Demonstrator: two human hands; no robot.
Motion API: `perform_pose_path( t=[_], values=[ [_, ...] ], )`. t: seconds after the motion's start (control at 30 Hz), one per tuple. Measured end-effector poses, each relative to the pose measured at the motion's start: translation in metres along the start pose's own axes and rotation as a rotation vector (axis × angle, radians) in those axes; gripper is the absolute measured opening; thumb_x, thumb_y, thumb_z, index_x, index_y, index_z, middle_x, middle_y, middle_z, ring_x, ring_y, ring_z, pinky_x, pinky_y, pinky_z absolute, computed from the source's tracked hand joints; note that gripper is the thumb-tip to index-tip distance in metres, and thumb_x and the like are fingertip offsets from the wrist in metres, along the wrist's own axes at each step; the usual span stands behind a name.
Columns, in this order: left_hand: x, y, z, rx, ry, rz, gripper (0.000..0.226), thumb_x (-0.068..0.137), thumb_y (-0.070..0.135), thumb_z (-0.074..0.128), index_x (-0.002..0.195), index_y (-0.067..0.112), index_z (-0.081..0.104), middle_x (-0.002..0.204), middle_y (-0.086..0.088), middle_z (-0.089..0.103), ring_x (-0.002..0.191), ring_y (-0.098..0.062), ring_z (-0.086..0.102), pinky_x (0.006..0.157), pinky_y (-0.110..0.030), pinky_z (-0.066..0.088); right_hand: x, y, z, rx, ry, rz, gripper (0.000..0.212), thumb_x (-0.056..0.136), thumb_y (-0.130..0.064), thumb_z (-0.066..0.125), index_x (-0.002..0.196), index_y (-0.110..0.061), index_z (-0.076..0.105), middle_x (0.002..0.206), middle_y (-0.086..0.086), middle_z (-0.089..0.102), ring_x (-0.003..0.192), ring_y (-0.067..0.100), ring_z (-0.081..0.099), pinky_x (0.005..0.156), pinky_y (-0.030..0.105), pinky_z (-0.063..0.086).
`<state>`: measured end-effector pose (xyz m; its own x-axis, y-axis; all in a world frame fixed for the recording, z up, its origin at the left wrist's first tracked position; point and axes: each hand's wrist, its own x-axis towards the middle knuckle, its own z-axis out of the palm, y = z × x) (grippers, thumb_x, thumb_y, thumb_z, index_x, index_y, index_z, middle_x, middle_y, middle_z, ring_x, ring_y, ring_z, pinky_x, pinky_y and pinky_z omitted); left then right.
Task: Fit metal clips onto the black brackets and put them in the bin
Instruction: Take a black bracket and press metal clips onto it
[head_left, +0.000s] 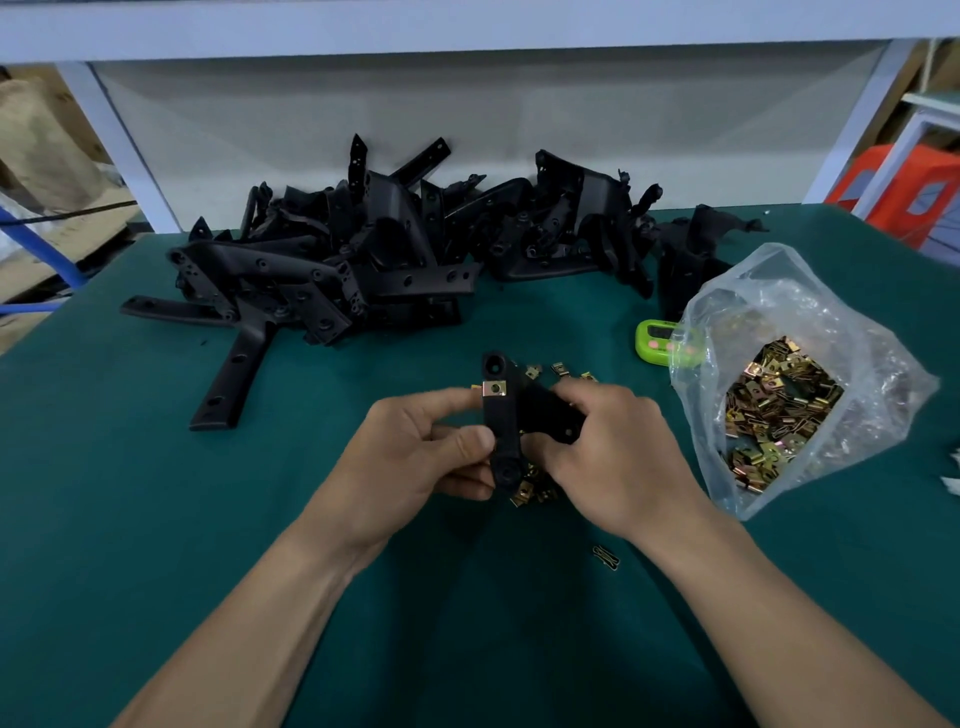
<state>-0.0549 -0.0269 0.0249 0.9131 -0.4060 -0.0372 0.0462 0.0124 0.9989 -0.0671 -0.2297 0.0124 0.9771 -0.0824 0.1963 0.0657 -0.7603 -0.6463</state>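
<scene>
A black bracket (503, 415) is held above the green table (156, 467) between both hands. My left hand (415, 457) pinches its long arm, forefinger by a brass metal clip (494, 387) seated near the upper end, thumb lower down. My right hand (613, 452) grips the bracket's other arm from the right. Loose brass clips (535, 488) lie on the table under and behind the hands. A large pile of black brackets (395, 244) fills the back of the table.
An open clear plastic bag (789, 374) full of brass clips lies at the right. A green timer (662, 338) sits beside it. One dark clip (606, 557) lies near my right forearm. White shelf posts (119, 150) stand behind.
</scene>
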Motion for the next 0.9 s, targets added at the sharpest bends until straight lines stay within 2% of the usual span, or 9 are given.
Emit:
perform_pose_path(
  t=[0.1, 0.27, 0.4, 0.47, 0.57, 0.63, 0.73, 0.83, 0.9],
  values=[
    [0.001, 0.001, 0.002, 0.19, -0.037, 0.094, 0.048, 0.096, 0.002, 0.067, 0.134, 0.032, 0.061, 0.077, -0.012, 0.077, 0.069, -0.021, 0.073, 0.065, -0.025, 0.059, -0.002, -0.001, 0.002, -0.012, 0.023, -0.037, 0.022, 0.075, -0.049, 0.069, 0.086, -0.035, 0.055, 0.066, -0.011, 0.062, 0.063, 0.017, 0.06, 0.055, 0.037, 0.05],
    [0.002, -0.005, 0.008, 0.166, 0.047, 0.072, 0.058, 0.099, 0.007, 0.065, 0.149, 0.028, 0.044, 0.077, -0.011, 0.077, 0.069, -0.02, 0.074, 0.065, -0.024, 0.058, -0.001, -0.001, 0.003, -0.071, 0.04, -0.038, 0.024, 0.078, -0.048, 0.068, 0.085, -0.039, 0.048, 0.066, -0.012, 0.061, 0.063, 0.016, 0.058, 0.052, 0.03, 0.043],
    [0.001, -0.005, 0.017, -0.11, 0.128, 0.013, 0.043, 0.091, 0.015, 0.074, 0.132, 0.02, 0.062, 0.086, -0.013, 0.077, 0.074, -0.021, 0.072, 0.07, -0.028, 0.058, 0.001, 0.001, 0.006, 0.01, 0.083, 0.049, 0.018, 0.08, -0.045, 0.069, 0.084, -0.033, 0.056, 0.067, -0.011, 0.062, 0.064, 0.015, 0.06, 0.058, 0.036, 0.05],
    [-0.001, -0.008, 0.018, 0.176, 0.225, 0.086, 0.031, 0.087, 0.021, 0.08, 0.114, 0.032, 0.071, 0.086, 0.003, 0.079, 0.078, -0.01, 0.074, 0.074, -0.019, 0.056, 0.002, 0.002, 0.006, 0.007, 0.138, 0.075, 0.02, 0.082, -0.045, 0.07, 0.084, -0.034, 0.053, 0.066, -0.012, 0.061, 0.063, 0.013, 0.06, 0.056, 0.033, 0.048],
    [-0.01, -0.01, 0.03, 0.605, 0.347, 0.205, 0.012, 0.083, 0.034, 0.082, 0.084, 0.044, 0.074, 0.076, 0.027, 0.073, 0.073, 0.009, 0.068, 0.063, -0.003, 0.045, 0.001, 0.002, 0.007, -0.034, 0.168, 0.103, 0.023, 0.084, -0.048, 0.068, 0.087, -0.035, 0.049, 0.069, -0.011, 0.06, 0.066, 0.017, 0.06, 0.059, 0.034, 0.048],
    [-0.01, -0.012, 0.039, 0.635, 0.411, 0.228, 0.01, 0.086, 0.04, 0.076, 0.078, 0.036, 0.072, 0.07, 0.023, 0.07, 0.064, 0.003, 0.064, 0.056, -0.008, 0.042, -0.003, -0.001, 0.011, -0.06, 0.171, 0.088, 0.025, 0.083, -0.051, 0.066, 0.089, -0.035, 0.048, 0.067, -0.011, 0.059, 0.066, 0.02, 0.06, 0.06, 0.035, 0.048],
    [-0.005, -0.015, 0.039, 0.625, 0.505, 0.247, 0.028, 0.09, 0.039, 0.072, 0.069, 0.022, 0.063, 0.059, 0.006, 0.062, 0.051, -0.008, 0.05, 0.046, -0.022, 0.039, -0.007, -0.008, 0.017, -0.069, 0.145, 0.051, 0.025, 0.083, -0.052, 0.064, 0.092, -0.037, 0.046, 0.068, -0.012, 0.059, 0.067, 0.022, 0.059, 0.062, 0.037, 0.047],
    [-0.002, -0.015, 0.036, 0.604, 0.496, 0.231, 0.03, 0.091, 0.038, 0.071, 0.069, 0.017, 0.065, 0.057, -0.002, 0.06, 0.049, -0.019, 0.046, 0.048, -0.038, 0.042, -0.006, -0.009, 0.018, -0.055, 0.145, 0.06, 0.024, 0.085, -0.051, 0.065, 0.092, -0.037, 0.047, 0.068, -0.013, 0.059, 0.068, 0.021, 0.06, 0.064, 0.038, 0.05],
    [-0.001, -0.015, 0.037, 0.588, 0.486, 0.244, 0.027, 0.092, 0.034, 0.072, 0.069, 0.021, 0.066, 0.056, 0.001, 0.06, 0.045, -0.012, 0.042, 0.045, -0.034, 0.039, -0.006, -0.01, 0.017, -0.052, 0.153, 0.064, 0.025, 0.085, -0.052, 0.065, 0.091, -0.036, 0.046, 0.067, -0.012, 0.059, 0.067, 0.021, 0.06, 0.063, 0.039, 0.051]
  ],
)
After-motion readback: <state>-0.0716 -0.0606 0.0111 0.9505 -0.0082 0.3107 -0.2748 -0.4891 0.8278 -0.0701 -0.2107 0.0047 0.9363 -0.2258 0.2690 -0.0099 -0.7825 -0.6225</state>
